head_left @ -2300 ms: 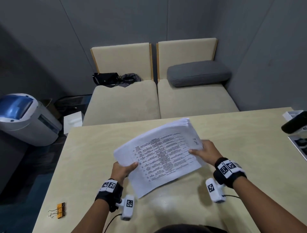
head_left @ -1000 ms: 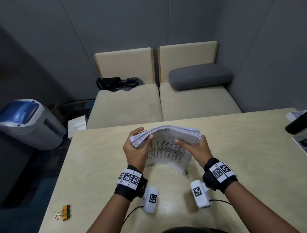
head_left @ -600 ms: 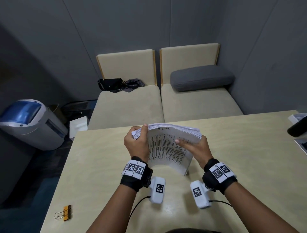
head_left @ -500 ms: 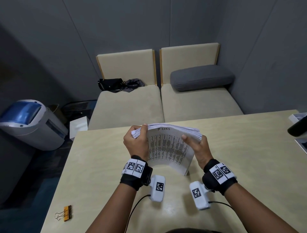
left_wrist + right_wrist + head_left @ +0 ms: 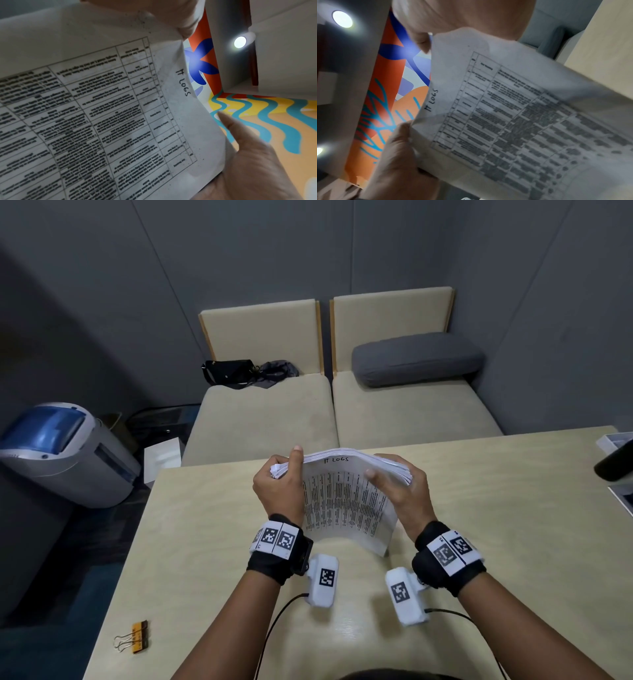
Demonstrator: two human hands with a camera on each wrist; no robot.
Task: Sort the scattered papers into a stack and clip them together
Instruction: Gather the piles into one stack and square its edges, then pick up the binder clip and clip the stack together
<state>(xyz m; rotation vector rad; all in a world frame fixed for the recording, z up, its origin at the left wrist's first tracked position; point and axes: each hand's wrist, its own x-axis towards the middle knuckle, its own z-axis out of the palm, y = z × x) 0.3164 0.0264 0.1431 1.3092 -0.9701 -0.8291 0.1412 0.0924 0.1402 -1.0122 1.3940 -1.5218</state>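
A stack of printed papers stands on its lower edge on the table, its top bent toward me, with "IT LOGS" handwritten near the top. My left hand grips the stack's upper left corner, thumb on top. My right hand grips the upper right corner, thumb on the front page. The left wrist view shows the front page close up. The same page fills the right wrist view. A gold binder clip lies at the table's near left corner, far from both hands.
Beyond the table's far edge is a beige bench with a grey cushion and a black bag. A grey and blue machine sits on the floor at left. A white box and a dark object are at the table's right edge.
The flat, fanned sheaf was gathered and stood upright on the table. My left hand went from the lower edge to the top left corner; my right thumb shifted on the front page.
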